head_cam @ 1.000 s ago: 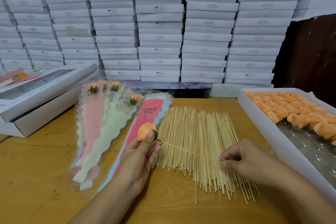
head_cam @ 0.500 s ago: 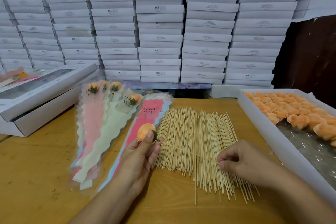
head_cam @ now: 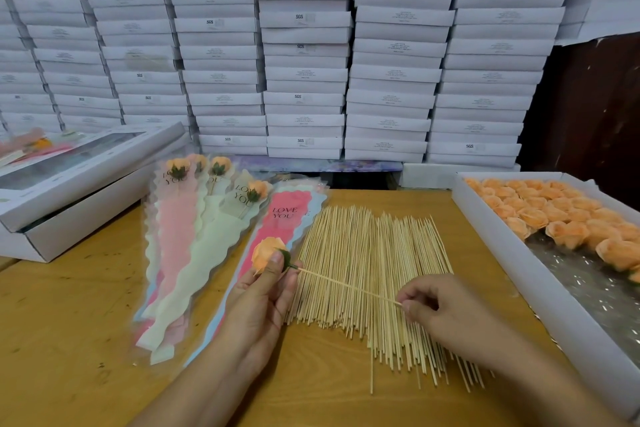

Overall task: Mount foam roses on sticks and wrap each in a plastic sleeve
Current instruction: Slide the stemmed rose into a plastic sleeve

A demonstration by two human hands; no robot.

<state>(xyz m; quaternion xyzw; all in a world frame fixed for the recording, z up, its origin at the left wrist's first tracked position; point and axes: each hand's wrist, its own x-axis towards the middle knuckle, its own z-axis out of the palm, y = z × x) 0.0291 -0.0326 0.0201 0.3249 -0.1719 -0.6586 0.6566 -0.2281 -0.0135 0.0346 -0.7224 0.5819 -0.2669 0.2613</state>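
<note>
Head view: the left hand (head_cam: pixel 258 302) pinches an orange foam rose (head_cam: pixel 267 253); the right hand (head_cam: pixel 438 308) pinches the stick (head_cam: pixel 349 286) entering its base, above the bamboo stick pile (head_cam: pixel 374 274). Wrapped roses (head_cam: pixel 194 218) lie left, the rose tray (head_cam: pixel 512 274) right, stacked white boxes (head_cam: pixel 304 55) behind.

- We saw bright, even, diffuse lighting.
- We found only soft shadows.
- We noted glints on the tray's plastic film (head_cam: pixel 588 291).
- We recorded wide-angle bowing and blur at the edges.
</note>
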